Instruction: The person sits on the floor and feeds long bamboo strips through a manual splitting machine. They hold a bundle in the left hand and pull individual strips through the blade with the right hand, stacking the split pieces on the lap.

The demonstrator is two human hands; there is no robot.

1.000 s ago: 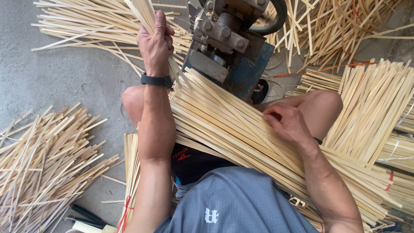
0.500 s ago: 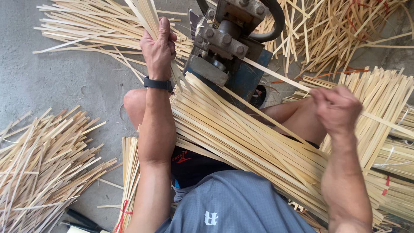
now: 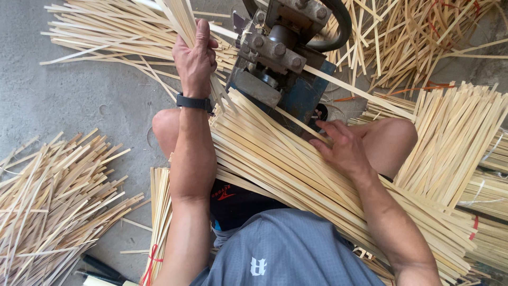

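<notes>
My left hand (image 3: 194, 57) is closed around a bunch of thin bamboo strips (image 3: 177, 21) that fan out past the left side of a blue and grey metal machine (image 3: 280, 58). A wide bundle of long bamboo strips (image 3: 296, 175) lies across my lap. My right hand (image 3: 343, 147) rests on this bundle, fingers pinching one strip (image 3: 296, 123) that leads toward the machine's mouth. A black watch (image 3: 193, 102) is on my left wrist.
A loose heap of short strips (image 3: 53, 201) lies on the concrete floor at left. More strips (image 3: 106, 37) spread behind the machine. A stacked bundle (image 3: 455, 143) stands at right, with tangled strips (image 3: 418, 37) beyond it. A tied bundle (image 3: 159, 212) lies under my left arm.
My right hand rose to the right with a long strip, then came back down onto the lap bundle near the machine. My left hand stayed on its bunch.
</notes>
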